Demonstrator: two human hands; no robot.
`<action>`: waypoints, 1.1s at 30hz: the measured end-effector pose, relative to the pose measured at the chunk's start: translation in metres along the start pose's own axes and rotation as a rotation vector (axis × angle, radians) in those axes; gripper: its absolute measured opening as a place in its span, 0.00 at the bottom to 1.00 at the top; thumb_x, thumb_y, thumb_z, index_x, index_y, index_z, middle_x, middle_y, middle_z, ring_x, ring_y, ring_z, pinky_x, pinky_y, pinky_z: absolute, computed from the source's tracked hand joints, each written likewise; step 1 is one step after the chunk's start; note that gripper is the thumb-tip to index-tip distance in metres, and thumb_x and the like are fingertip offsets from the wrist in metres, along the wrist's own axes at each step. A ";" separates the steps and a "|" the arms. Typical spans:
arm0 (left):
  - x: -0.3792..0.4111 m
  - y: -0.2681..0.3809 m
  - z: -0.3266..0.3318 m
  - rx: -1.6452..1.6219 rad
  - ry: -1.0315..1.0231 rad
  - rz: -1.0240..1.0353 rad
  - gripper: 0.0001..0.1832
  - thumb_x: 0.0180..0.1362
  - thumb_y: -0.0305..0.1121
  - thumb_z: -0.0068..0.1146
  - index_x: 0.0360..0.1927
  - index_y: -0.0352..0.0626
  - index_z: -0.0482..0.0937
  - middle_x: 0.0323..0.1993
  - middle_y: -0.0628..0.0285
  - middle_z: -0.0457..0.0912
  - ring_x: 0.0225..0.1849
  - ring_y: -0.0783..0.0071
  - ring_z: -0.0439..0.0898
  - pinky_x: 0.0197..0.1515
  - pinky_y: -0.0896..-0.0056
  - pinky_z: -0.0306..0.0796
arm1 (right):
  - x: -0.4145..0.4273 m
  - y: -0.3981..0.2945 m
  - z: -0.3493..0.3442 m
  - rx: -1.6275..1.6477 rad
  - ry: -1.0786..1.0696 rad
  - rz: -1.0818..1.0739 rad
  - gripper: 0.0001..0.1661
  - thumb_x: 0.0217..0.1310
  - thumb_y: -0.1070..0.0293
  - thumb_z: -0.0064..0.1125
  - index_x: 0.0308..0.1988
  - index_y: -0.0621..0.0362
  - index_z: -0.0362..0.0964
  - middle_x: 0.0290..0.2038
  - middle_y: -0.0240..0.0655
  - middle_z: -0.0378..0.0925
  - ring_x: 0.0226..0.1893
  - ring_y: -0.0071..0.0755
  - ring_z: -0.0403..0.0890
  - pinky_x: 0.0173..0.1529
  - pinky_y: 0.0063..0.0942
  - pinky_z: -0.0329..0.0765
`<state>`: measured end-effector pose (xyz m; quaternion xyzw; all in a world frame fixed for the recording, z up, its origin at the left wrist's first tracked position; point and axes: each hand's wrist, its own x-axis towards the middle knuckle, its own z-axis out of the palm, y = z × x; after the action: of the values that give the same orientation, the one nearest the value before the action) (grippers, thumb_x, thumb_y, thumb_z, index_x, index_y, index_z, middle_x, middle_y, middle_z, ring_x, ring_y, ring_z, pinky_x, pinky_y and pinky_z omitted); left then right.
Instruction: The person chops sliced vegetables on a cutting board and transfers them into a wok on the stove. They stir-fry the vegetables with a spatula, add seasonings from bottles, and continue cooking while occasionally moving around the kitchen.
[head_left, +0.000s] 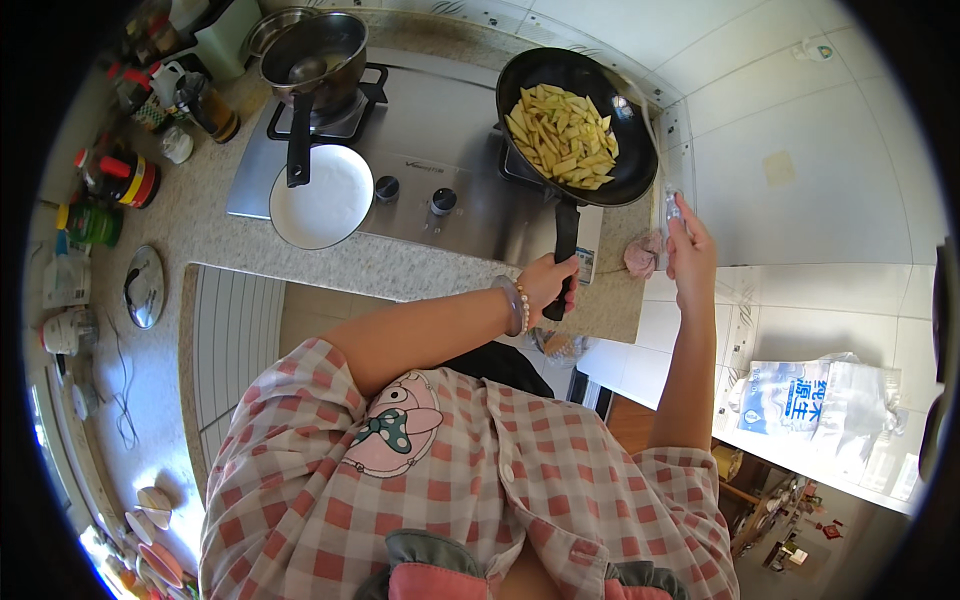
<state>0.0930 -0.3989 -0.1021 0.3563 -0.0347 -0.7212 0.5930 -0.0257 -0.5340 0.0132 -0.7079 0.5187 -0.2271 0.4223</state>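
My left hand (549, 285) grips the black handle (567, 229) of a dark wok (637, 142), which sits tilted at the stove's right burner. Pale yellow-green cut vegetable pieces (562, 135) lie in the wok. Right of the wok, my right hand (691, 259) is raised and closed around the transparent handle (673, 210) of a utensil; its thin shaft runs up along the wok's right rim, and its far end cannot be made out. A crumpled pink cloth (643, 255) lies on the counter between the wok handle and my right hand.
A saucepan (330, 90) with a ladle stands on the left burner, its handle over a white plate (321, 199). Bottles of sauce (206, 109) and a glass lid (144, 286) are on the left counter. Tiled wall (795, 165) rises close at right, with a plastic package (795, 397) below.
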 end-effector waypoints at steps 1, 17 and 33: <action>0.001 0.000 0.000 0.004 -0.001 -0.003 0.10 0.61 0.37 0.44 0.29 0.43 0.65 0.21 0.67 0.67 0.20 0.79 0.66 0.22 0.75 0.66 | 0.010 0.008 0.003 0.029 0.044 -0.015 0.22 0.59 0.67 0.48 0.55 0.49 0.64 0.17 0.23 0.61 0.13 0.12 0.56 0.15 0.14 0.55; 0.001 -0.008 0.008 0.123 0.153 0.100 0.14 0.58 0.35 0.50 0.40 0.38 0.62 0.29 0.62 0.70 0.25 0.76 0.72 0.27 0.74 0.71 | 0.006 0.043 0.025 -0.475 -0.096 -0.164 0.21 0.58 0.68 0.49 0.53 0.41 0.67 0.28 0.39 0.76 0.23 0.31 0.73 0.34 0.23 0.69; -0.026 0.000 0.006 0.209 0.147 0.030 0.13 0.63 0.40 0.39 0.41 0.41 0.65 0.32 0.62 0.73 0.30 0.75 0.75 0.31 0.71 0.73 | -0.047 -0.046 -0.123 -0.693 -0.280 -0.237 0.19 0.55 0.74 0.50 0.48 0.54 0.71 0.39 0.40 0.78 0.32 0.26 0.77 0.39 0.19 0.70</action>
<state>0.0906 -0.3781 -0.0848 0.4677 -0.0715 -0.6766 0.5642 -0.1112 -0.5305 0.1233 -0.8875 0.4168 0.0131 0.1959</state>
